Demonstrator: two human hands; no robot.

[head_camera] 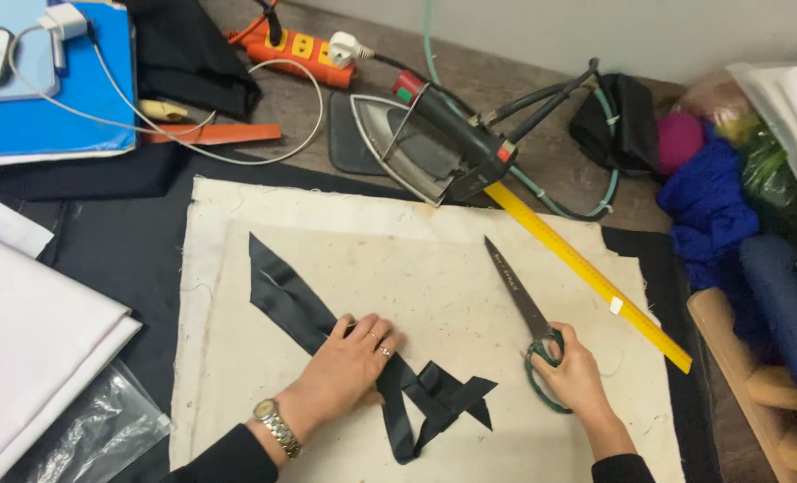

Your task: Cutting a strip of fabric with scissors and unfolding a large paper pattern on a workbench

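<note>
Pinning the black strip [305,309] flat, the left hand [349,365] lies open — fingers spread; the right hand [570,371] grips the scissors [522,300], blades resting shut on the cloth [434,259].

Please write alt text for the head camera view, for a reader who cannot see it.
Seen from above, a person's left hand presses flat on a black fabric strip lying on a cream cloth, while the right hand grips green-handled scissors. Behind them lie a yellow ruler and an iron.
</note>
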